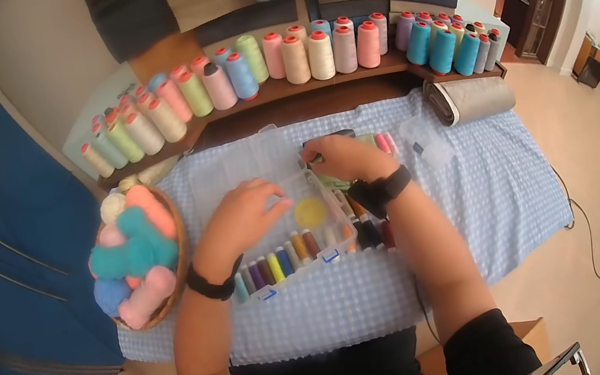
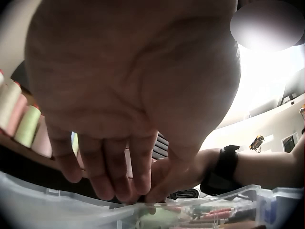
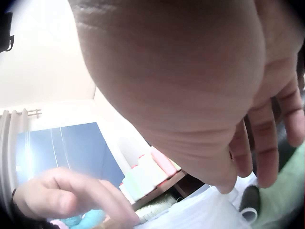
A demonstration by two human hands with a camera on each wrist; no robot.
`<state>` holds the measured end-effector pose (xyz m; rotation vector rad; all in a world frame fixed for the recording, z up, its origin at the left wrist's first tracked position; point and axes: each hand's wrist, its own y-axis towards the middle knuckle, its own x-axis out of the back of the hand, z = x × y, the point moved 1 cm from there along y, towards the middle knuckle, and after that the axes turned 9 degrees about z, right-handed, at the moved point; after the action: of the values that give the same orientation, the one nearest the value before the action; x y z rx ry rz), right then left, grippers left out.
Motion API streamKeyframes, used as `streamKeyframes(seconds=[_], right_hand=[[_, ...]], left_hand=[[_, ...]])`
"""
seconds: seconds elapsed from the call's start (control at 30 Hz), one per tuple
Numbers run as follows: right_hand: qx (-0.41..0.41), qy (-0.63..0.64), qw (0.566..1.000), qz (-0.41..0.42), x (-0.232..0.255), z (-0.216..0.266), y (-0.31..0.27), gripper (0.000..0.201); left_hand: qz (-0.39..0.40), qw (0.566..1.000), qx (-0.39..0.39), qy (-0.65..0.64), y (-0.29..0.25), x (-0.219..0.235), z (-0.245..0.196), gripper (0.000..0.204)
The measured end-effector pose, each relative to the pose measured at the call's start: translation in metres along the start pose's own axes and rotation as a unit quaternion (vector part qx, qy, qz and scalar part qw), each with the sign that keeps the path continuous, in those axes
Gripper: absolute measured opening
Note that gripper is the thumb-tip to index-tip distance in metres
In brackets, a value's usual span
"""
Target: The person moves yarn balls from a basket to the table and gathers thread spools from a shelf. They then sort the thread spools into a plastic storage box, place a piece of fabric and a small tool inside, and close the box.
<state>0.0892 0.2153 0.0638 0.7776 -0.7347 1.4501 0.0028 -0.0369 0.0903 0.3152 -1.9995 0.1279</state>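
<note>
A clear plastic box (image 1: 337, 217) stands on the checked cloth, with a row of thread spools (image 1: 275, 266) along its front edge and a round yellow piece (image 1: 311, 213) inside. My left hand (image 1: 241, 218) hovers over the box with fingers extended and holds nothing; its palm (image 2: 133, 86) fills the left wrist view. At the box's back right, my right hand (image 1: 343, 157) pinches a dark green spool (image 1: 316, 158) at its fingertips. That spool (image 3: 249, 202) shows below the fingers of my right hand (image 3: 190, 81) in the right wrist view, beside pale green material (image 3: 283, 195).
A basket of yarn (image 1: 184, 248) sits at the left. Large thread cones (image 1: 321, 55) line the shelf behind. To the right are more spools (image 1: 369, 231), a small clear case (image 1: 429, 144) and a rolled grey cloth (image 1: 473, 97).
</note>
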Motion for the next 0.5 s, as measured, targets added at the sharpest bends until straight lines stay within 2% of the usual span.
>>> streamKeyframes(seconds=[0.13, 0.23, 0.33, 0.43, 0.5], right_hand=[[0.007, 0.017, 1.000, -0.019, -0.009, -0.008, 0.006, 0.034], [-0.018, 0.037, 0.999, 0.000, -0.008, 0.000, 0.004, 0.046], [0.011, 0.022, 1.000, -0.010, -0.021, -0.011, 0.010, 0.056], [-0.026, 0.015, 0.998, 0.047, -0.023, -0.014, 0.013, 0.064], [-0.019, 0.009, 0.998, 0.054, -0.021, -0.010, 0.011, 0.067]], left_hand=[[0.030, 0.999, -0.008, -0.005, 0.001, 0.001, 0.005, 0.033], [0.051, 0.999, -0.001, 0.006, -0.002, 0.000, 0.014, 0.033], [0.067, 0.998, -0.002, 0.011, -0.004, 0.001, 0.018, 0.034], [0.063, 0.998, -0.008, 0.012, -0.004, 0.000, 0.020, 0.034], [0.060, 0.998, -0.005, 0.013, -0.006, -0.002, 0.023, 0.034]])
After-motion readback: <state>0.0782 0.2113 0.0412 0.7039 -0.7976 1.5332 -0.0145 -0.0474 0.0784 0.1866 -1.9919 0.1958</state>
